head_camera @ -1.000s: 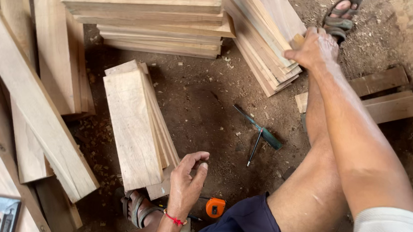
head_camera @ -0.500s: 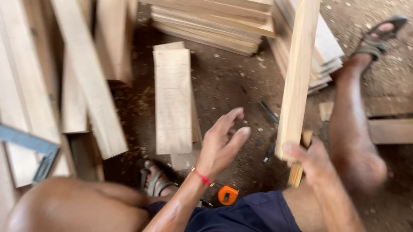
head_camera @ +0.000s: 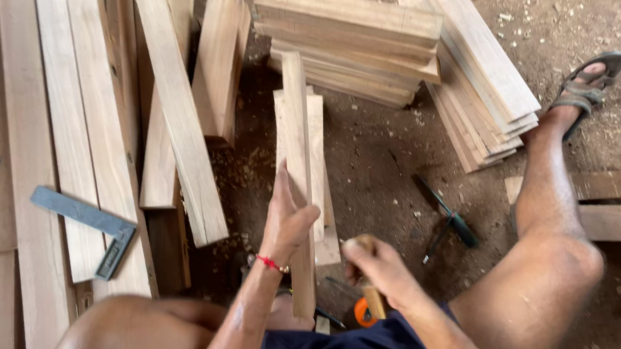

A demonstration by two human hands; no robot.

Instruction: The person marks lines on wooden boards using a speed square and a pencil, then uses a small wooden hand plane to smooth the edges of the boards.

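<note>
A narrow wooden board is held on edge by the left hand, fingers closed around it, above a small stack of boards. A wooden handle is gripped in the right hand.

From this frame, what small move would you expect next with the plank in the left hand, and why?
Probably lowering the plank flat onto the short stack beneath it. The left hand grips it on edge, angled over that stack, while the right hand holds a wooden handle close by.
</note>
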